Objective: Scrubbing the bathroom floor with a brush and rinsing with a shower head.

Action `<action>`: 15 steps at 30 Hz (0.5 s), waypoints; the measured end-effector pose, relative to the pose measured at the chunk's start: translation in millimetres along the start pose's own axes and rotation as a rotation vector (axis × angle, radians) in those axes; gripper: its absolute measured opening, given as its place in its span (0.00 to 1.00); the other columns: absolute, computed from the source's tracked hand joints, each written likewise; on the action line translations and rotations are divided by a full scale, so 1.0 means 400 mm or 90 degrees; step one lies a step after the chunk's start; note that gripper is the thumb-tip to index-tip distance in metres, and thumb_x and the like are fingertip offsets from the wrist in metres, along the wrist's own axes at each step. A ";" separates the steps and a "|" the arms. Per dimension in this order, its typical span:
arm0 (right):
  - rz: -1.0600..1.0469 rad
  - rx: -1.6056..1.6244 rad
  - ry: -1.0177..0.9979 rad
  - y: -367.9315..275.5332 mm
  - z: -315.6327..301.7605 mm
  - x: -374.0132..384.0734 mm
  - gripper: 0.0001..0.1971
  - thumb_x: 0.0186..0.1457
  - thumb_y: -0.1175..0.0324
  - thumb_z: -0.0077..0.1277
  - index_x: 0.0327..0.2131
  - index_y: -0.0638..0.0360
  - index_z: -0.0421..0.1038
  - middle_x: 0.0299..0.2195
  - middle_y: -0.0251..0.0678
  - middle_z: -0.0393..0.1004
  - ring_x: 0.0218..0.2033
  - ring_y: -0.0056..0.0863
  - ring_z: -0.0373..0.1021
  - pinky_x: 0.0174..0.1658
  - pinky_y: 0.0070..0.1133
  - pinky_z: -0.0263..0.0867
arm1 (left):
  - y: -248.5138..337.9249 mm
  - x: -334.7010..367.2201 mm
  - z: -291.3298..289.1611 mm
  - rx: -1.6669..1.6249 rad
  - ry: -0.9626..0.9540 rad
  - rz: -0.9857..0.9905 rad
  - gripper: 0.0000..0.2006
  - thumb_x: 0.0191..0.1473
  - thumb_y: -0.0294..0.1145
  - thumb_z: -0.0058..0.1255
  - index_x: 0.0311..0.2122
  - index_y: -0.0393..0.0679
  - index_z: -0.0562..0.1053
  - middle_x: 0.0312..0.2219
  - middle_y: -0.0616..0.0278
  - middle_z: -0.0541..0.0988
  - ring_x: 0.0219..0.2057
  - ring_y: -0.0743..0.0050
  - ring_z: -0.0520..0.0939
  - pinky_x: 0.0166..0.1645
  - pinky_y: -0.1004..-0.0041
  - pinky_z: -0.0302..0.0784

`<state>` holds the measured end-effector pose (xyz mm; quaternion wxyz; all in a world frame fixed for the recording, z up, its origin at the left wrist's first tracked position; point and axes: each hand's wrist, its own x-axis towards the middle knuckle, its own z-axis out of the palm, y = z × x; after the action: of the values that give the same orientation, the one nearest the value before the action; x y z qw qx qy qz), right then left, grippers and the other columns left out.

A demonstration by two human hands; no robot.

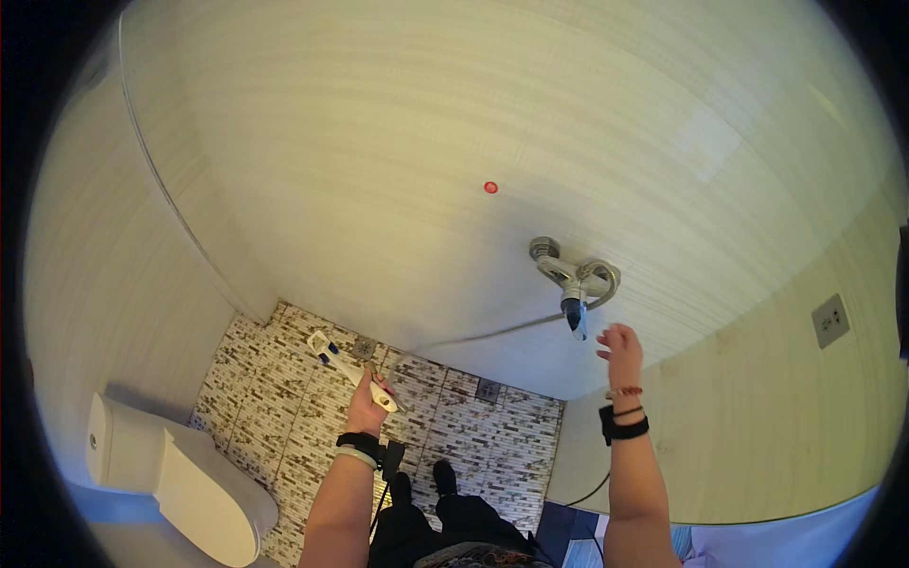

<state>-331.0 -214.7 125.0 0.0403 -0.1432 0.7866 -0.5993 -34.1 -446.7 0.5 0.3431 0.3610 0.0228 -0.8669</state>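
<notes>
One white tool (347, 365) is gripped by the left hand (365, 409), left of the tap (566, 275); right hand (621, 348), loosely curled, is just right thereof.

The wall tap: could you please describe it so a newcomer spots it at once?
On the big pale wall, look below and right of the small red circle, just up from the right hand. The wall tap is shiny metal with a looped hose, unlike the circle.
</notes>
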 end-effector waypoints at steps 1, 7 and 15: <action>-0.020 -0.072 -0.020 0.001 0.025 0.014 0.11 0.47 0.66 0.43 0.33 0.65 0.64 0.27 0.37 0.68 0.27 0.25 0.68 0.26 0.19 0.65 | -0.007 0.000 0.005 -0.002 -0.002 -0.006 0.09 0.51 0.36 0.37 0.26 0.43 0.60 0.17 0.67 0.64 0.17 0.78 0.63 0.23 0.77 0.65; -0.129 -0.396 -0.113 0.037 0.146 0.065 0.16 0.44 0.62 0.46 0.33 0.66 0.64 0.27 0.47 0.68 0.31 0.42 0.65 0.35 0.29 0.61 | -0.009 -0.038 0.026 0.072 -0.052 -0.009 0.07 0.50 0.35 0.40 0.28 0.44 0.62 0.17 0.67 0.65 0.17 0.78 0.65 0.23 0.77 0.65; 0.050 -0.089 -0.140 0.044 0.200 0.043 0.12 0.43 0.63 0.48 0.25 0.65 0.65 0.16 0.32 0.67 0.16 0.18 0.64 0.17 0.15 0.60 | 0.006 -0.024 0.023 0.123 -0.008 -0.005 0.09 0.46 0.33 0.47 0.30 0.42 0.62 0.19 0.64 0.66 0.17 0.78 0.66 0.20 0.80 0.67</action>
<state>-331.6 -289.6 87.9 0.1394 -0.1799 0.8222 -0.5217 -33.5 -445.5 14.1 0.3034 0.3873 -0.0619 -0.8684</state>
